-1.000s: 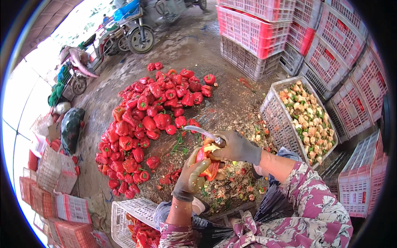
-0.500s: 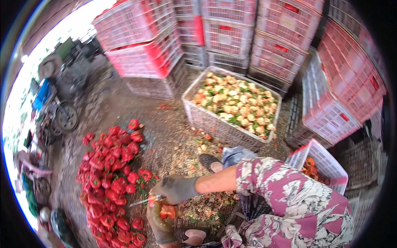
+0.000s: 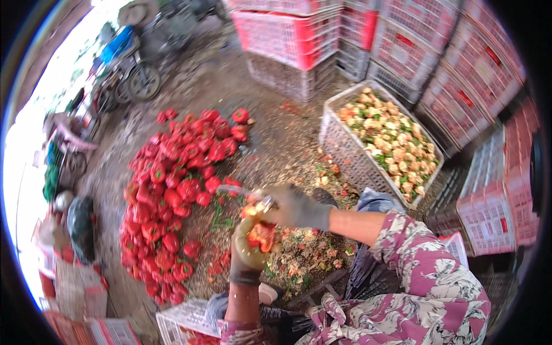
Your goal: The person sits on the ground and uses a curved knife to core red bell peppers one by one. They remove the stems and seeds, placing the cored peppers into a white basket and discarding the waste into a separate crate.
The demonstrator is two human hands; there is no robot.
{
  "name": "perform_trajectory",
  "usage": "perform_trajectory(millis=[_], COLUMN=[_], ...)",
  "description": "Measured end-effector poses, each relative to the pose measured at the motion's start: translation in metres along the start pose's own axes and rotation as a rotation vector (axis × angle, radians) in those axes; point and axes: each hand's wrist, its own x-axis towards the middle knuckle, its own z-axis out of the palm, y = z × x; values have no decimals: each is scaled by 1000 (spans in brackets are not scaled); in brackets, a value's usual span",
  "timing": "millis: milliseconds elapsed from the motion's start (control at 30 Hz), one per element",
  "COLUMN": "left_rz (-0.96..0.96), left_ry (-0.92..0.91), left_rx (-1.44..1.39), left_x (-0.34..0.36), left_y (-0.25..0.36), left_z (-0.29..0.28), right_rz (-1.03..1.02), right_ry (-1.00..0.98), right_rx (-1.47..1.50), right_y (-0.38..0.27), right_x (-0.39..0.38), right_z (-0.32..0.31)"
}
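My gloved left hand (image 3: 246,248) holds a cut red pepper (image 3: 262,233), fingers wrapped round it. Just above, my gloved right hand (image 3: 290,207) grips a curved knife (image 3: 231,188), blade pointing left, against the pepper's pale top; motion blurs this area. A large heap of red peppers (image 3: 164,207) lies on the ground left of my hands. Right of them, a crate (image 3: 348,154) is full of pale pepper cores with green stems. At the lower edge, a white crate (image 3: 179,319) holds red pieces, partly hidden by my left arm.
Stacked pink and grey crates (image 3: 284,39) line the back and right side. Motorbikes (image 3: 141,80) stand at the upper left, with a dark bundle (image 3: 80,230) and more crates (image 3: 77,287) along the left. Seeds and scraps (image 3: 305,267) litter the floor around my feet.
My view swung right toward the stacked crates, then partly back left. Both hands stayed together on the pepper and knife; the left is now more upright beneath the right.
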Motion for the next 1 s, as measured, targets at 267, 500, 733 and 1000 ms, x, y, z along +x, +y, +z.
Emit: perform_trajectory(millis=[267, 500, 733, 1000], left_rz=[-124, 406, 596, -363], left_ry=[-115, 67, 914, 1164], left_rx=[-321, 278, 821, 1278], left_x=[-19, -37, -183, -300], left_y=[5, 16, 66, 43], left_z=[-30, -63, -160, -269], right_rz=[13, 120, 342, 418], right_ry=[563, 822, 363, 179], right_rx=[-345, -327, 264, 203], right_y=[25, 93, 13, 11], right_x=[12, -24, 20, 43], right_z=[-108, -213, -70, -7])
